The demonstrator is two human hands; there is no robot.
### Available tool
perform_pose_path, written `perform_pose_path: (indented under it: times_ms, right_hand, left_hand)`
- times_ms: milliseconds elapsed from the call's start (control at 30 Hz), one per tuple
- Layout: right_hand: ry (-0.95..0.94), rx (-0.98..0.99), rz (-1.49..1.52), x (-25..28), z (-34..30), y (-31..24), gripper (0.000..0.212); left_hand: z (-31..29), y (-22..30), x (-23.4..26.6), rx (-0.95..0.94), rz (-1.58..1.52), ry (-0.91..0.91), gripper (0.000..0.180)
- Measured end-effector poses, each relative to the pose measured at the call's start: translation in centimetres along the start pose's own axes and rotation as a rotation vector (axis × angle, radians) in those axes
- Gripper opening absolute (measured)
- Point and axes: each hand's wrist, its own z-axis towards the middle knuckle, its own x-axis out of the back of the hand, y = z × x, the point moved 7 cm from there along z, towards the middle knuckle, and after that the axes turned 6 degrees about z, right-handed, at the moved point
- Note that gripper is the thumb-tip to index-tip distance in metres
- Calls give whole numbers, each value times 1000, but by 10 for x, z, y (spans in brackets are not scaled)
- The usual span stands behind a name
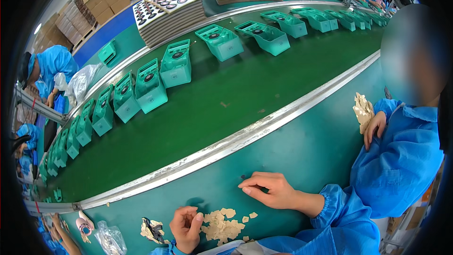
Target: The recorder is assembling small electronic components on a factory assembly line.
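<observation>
My left hand (186,228) is half curled at the front of the green table, thumb drawn toward the bent fingers. Whatever it may hold is too small to make out. Right beside it lies a loose pile of thin beige paper scraps (222,226). Farther right, my right hand (273,191) hovers over the table with thumb and forefinger nearly meeting in a pinch, and I cannot make out anything between the tips. Just beyond those fingertips is a tiny dark piece (242,176). Left of my left hand sits a small heap of dark and beige scraps (152,229).
Past a metal rail (236,140), a green conveyor belt (198,130) carries a row of teal plastic housings (150,87). Stacked boards with round parts (172,16) stand behind it. A co-worker's hand (375,128) rests by more beige scraps (363,112). A clear bag (111,240) and tape roll (85,226) lie left.
</observation>
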Motion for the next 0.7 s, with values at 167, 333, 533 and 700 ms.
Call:
perform_pose_path:
  times_ms: [167, 333, 533, 700]
  right_hand:
    - [6, -2, 3, 2, 0, -1, 11]
    - [14, 18, 18, 1, 1, 1, 10]
    - [12, -31, 6, 0, 1, 2, 11]
    - [6, -36, -4, -1, 0, 4, 11]
  left_hand:
    - [1, 1, -2, -2, 7, -16, 19]
    - [0, 1, -1, 16, -6, -25, 19]
    - [3, 1, 0, -19, 5, -5, 19]
    - [2, -4, 1, -7, 6, -21, 18]
